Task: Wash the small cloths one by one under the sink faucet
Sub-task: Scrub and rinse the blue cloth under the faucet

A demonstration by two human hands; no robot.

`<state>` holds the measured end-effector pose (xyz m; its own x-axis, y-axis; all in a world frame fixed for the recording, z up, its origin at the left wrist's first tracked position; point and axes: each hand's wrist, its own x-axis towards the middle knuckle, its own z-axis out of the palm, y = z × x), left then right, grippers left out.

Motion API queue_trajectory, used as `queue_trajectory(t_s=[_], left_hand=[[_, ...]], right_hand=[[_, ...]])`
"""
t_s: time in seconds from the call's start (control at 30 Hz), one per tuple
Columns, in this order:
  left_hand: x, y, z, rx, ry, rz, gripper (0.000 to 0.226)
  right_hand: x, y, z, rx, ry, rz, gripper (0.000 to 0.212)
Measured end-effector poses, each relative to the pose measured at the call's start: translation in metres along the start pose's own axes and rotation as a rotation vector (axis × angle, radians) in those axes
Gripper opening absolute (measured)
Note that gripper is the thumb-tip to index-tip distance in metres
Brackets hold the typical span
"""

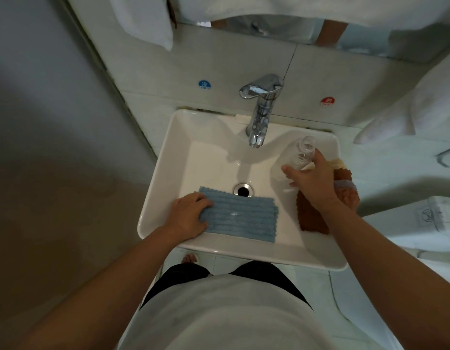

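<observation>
Presently the blue cloth (240, 215) lies spread flat in the white sink (163, 157), along the near edge of the basin, its far edge just beside the drain (243, 190). The left hand (189, 214) rests on the cloth's left end, fingers curled over the fabric and pressing it down; whether they actually pinch it cannot be told. The right hand (312, 181) grips a clear bottle (298, 157) near the basin's right edge, tilted with its open mouth towards the faucet (259, 114). Under and behind that hand a pile of other cloths (312, 218), rust-brown with a paler one on top, sits against the right edge, partly over the rim. No water stream is visible from the spout.

Assessment: washing of the first cloth appears to be at the soaping stage, with rinsing not yet begun.

Risks noted:
- The cloth lies close to the drain; once water runs, a loose corner could be drawn over the opening and block drainage.
- The bottle is smooth and held one-handed; wet or soapy fingers could let it slip into the basin.
- The pile overhangs the right rim; a nudge from the right forearm could push it to the floor.
- The lever must be worked by an occupied hand, inviting a fumble.
</observation>
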<state>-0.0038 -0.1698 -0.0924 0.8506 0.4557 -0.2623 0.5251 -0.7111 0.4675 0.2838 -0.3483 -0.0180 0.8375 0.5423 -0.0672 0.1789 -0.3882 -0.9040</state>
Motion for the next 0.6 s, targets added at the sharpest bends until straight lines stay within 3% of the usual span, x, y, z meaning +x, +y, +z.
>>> queue_trajectory(t_s=[0.17, 0.33, 0.5, 0.57, 0.6], left_hand=[[0.0, 0.0, 0.001, 0.001, 0.011, -0.004, 0.064], [0.0, -0.001, 0.001, -0.005, -0.008, -0.018, 0.064], [0.002, 0.004, 0.001, -0.015, 0.016, -0.063, 0.054], [0.004, 0.005, 0.003, 0.008, 0.032, -0.1, 0.062], [0.005, 0.006, 0.004, 0.045, 0.029, -0.134, 0.07]], right_hand=[[0.016, 0.008, 0.002, 0.02, 0.131, 0.086, 0.052], [0.016, 0.009, 0.007, 0.018, 0.139, 0.036, 0.052], [-0.008, 0.015, 0.025, 0.007, 0.204, 0.207, 0.079], [-0.032, 0.022, 0.039, -0.084, 0.183, 0.235, 0.061], [-0.043, 0.027, 0.045, -0.171, 0.089, 0.223, 0.051]])
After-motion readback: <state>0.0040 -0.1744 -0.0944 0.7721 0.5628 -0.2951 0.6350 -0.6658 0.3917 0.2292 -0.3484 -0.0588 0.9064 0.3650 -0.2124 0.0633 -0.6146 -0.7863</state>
